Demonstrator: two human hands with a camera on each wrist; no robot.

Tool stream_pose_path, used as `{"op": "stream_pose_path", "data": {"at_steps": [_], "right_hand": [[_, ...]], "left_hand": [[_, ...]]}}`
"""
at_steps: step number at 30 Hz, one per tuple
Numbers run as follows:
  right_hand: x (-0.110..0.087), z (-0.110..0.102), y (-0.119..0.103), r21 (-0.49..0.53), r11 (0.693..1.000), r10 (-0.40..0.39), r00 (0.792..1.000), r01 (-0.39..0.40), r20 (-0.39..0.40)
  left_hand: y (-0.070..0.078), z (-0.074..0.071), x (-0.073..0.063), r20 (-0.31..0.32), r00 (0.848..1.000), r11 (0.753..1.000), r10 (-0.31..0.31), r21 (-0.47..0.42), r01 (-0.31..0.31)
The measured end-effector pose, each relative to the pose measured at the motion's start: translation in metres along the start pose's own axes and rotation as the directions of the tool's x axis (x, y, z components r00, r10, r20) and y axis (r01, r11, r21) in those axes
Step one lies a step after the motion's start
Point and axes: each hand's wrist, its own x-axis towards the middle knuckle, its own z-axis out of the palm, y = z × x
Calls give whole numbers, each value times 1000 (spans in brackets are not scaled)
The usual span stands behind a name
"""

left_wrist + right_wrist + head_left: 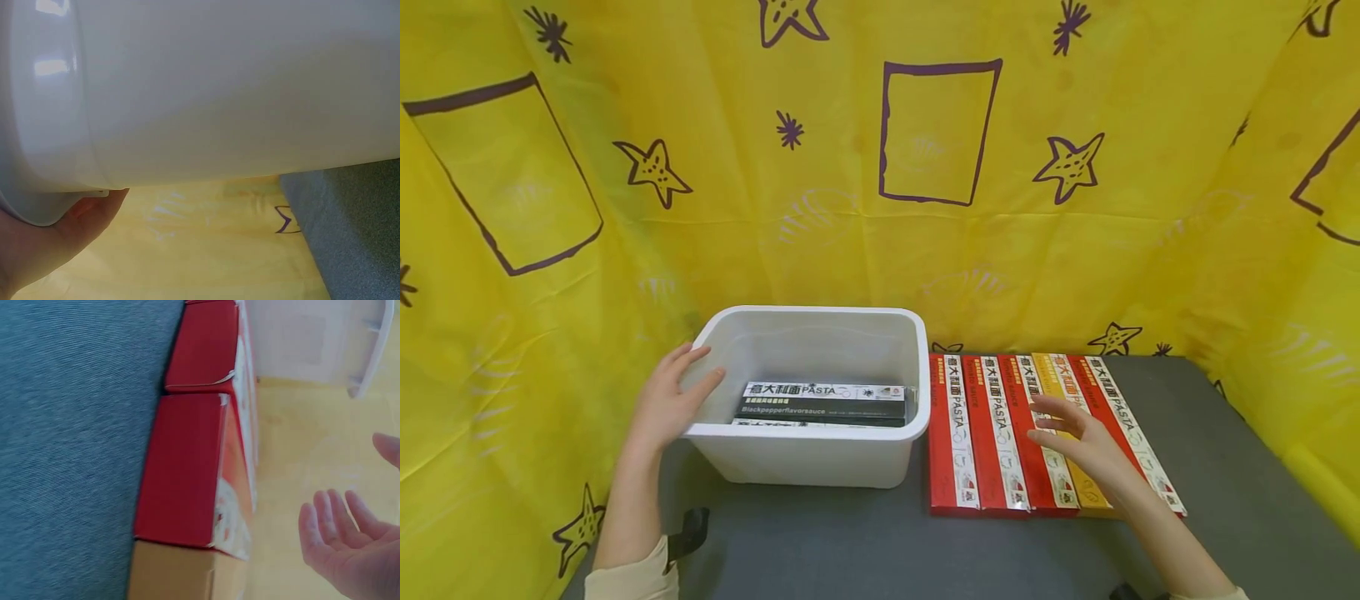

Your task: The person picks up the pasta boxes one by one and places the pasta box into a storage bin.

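Note:
My left hand point(667, 404) grips the left rim of a white plastic bin point(797, 458), with the thumb over the inside and a finger point(94, 215) tucked under the lip outside. Inside the bin lie pasta boxes with black and white faces; the upper one point(823, 407) reads black pepper flavor sauce. To the bin's right, several long pasta boxes lie side by side, mostly red point(947, 433), one of them yellow point(1086, 487). Over these boxes hovers my right hand point(1086, 442), fingers loosely spread and nothing in them; the right wrist view shows it above the red box ends point(181, 469).
A dark grey tabletop point(820, 542) carries the bin and the boxes. Yellow cloth point(820, 250) with star and frame drawings hangs behind and along both sides. The bin stands near the back cloth, its right wall close to the leftmost red box.

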Motion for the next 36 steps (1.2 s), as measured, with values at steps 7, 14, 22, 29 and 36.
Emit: {"op": "stream_pose_path", "data": {"at_steps": [7,14,22,29,36], "right_hand": [[-6,-5,17,-26,999,26,999,-27,-30],[-15,-13,35,-53,998,24,998,-27,-50],[-22,-24,48,-106,993,41,996,-48,-75],[-30,-38,53,-233,970,45,994,-67,-100],[-35,-58,68,-376,919,55,984,-116,-168]], "left_hand": [[0,-1,0,5,1000,1000,0,8,0],[0,0,0,1,1000,1000,3,7,-3],[0,-1,-1,-5,1000,1000,9,-4,-9],[0,0,-1,-4,1000,1000,9,-1,-9],[0,-1,-1,-4,1000,1000,5,3,-5]]}}
